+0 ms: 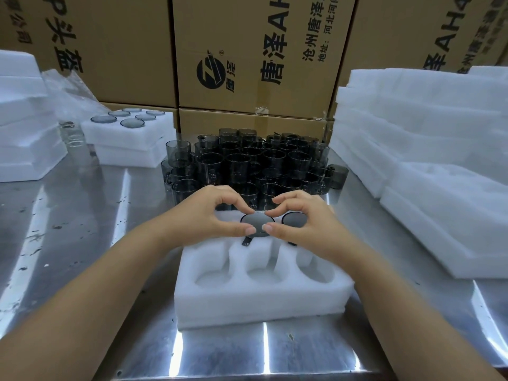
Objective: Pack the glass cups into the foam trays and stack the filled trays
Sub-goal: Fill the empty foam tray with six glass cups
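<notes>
Fingers (232,199) curled in on both sides: my left hand (203,215) and right hand (305,221) each pinch, index against thumb, the rim of one smoked glass cup (257,225). That cup sits in the middle back pocket of the foam tray (258,301) right in front of me, with its handle poking toward me into a notch. A second cup (294,219) sits in the back right pocket, partly under my right hand. The three near pockets are round hollows. Tray is a white, spongy, layered block with soft edges, resting on a steel table (68,243) that is shiny, scuffed and streaked with reflections. Just beyond the tray is a dense cluster of loose cups (247,160): dark, see-through, cylindrical, handled. Back left are stacked trays (132,138), two high, the top one showing six cup rims. White foam piles sit at the left (22,119) and right (426,160). Crinkled clear plastic wrap (68,92) lies behind the left pile. Brown cardboard cartons (247,50) with black print wall off the back.
</notes>
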